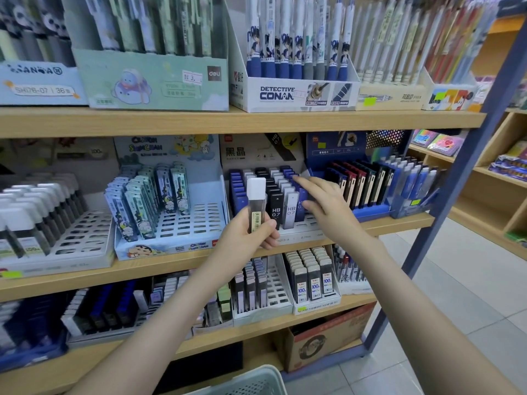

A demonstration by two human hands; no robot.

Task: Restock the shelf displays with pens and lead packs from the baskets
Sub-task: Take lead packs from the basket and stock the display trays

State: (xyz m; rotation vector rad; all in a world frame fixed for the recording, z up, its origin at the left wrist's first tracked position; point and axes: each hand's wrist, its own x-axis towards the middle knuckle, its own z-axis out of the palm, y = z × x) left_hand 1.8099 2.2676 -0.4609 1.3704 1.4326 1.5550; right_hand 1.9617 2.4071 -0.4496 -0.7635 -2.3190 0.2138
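A: The lead pack point(256, 205) is standing upright, white cap up, just in front of the HB 0.7 display tray point(302, 237). The left hand point(248, 238) is pinching its lower half, thumb against fingers.
B: Probably so it's going straight into a slot. And the right hand point(322, 203)?
A: It's reaching into the rows with fingers straight and spread, and the fingertips are touching the blue packs point(287, 171). Likely opening a gap.
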